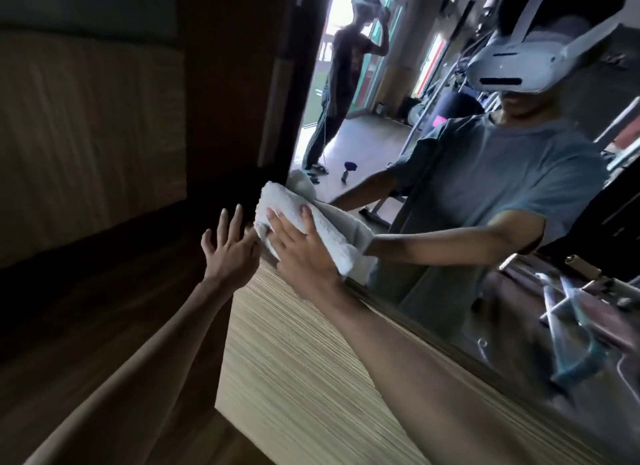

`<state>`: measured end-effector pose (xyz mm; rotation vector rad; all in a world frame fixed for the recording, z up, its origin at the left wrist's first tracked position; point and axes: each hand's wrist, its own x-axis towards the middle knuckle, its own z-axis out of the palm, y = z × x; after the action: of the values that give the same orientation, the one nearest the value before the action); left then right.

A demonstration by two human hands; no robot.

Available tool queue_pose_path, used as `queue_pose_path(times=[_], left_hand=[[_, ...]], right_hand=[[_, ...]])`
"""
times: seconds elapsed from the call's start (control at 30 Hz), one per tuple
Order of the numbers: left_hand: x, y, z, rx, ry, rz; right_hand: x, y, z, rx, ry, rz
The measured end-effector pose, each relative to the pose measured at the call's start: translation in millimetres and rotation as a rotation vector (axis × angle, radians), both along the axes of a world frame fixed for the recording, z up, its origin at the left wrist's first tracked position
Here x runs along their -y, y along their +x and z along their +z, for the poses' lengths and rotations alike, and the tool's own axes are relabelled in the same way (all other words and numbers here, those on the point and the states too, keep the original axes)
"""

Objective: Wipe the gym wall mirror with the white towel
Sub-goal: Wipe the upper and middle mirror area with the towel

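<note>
White towel (332,237) under right hand (301,248); wood ledge (294,353) below mirror (381,135).

The only support here is a light striped-wood ledge (294,360) running right under the right hand (301,248) and its forearm, along the bottom edge of the mirror (433,194). Can't tell if it's a counter top or just a wall panel, tbh. The white towel (311,222) under that hand reaches its top edge. The left hand (230,253) sits just off its left corner. Above both hands, the reflected floor (367,142) has a small purple-topped thing (348,170) on it.
</note>
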<state>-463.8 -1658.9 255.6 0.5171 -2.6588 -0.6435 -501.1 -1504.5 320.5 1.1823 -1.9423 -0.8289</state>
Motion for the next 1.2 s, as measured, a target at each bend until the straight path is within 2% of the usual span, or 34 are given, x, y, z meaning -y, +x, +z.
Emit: queue_pose_path(times=[0.13,0.27,0.43,0.57,0.7,0.83,1.0,1.2], left_hand=[[12.9,2.0,-12.9,-0.07,-0.046,-0.062],[1.7,2.8,-17.8,-0.094,0.069,-0.077],[2.6,7.1,-21.1,-0.092,0.052,-0.077],[-1.6,10.8,-21.7,-0.08,-0.009,-0.076],[-9.3,13.2,-20.1,-0.058,0.011,-0.074],[-8.2,19.3,-16.8,-0.026,-0.081,-0.039],[-12.9,22.1,-12.8,-0.022,-0.085,-0.006],[-40.9,24.9,-20.9,-0.096,-0.018,-0.07]], right_hand=[[-10.1,-2.9,-8.7,0.0,-0.078,-0.005],[-50.2,-0.2,-19.6,0.045,-0.139,0.016],[-85.7,1.6,-26.8,-0.032,-0.172,0.076],[-75.2,2.4,-29.7,-0.05,-0.245,0.09],[-44.7,3.4,-20.2,-0.027,-0.188,0.053],[-37.3,8.6,-14.4,-0.002,-0.187,0.009],[-98.2,8.5,-21.9,-0.002,-0.216,0.034],[-228.4,31.8,-29.4,-0.062,-0.276,-0.022]])
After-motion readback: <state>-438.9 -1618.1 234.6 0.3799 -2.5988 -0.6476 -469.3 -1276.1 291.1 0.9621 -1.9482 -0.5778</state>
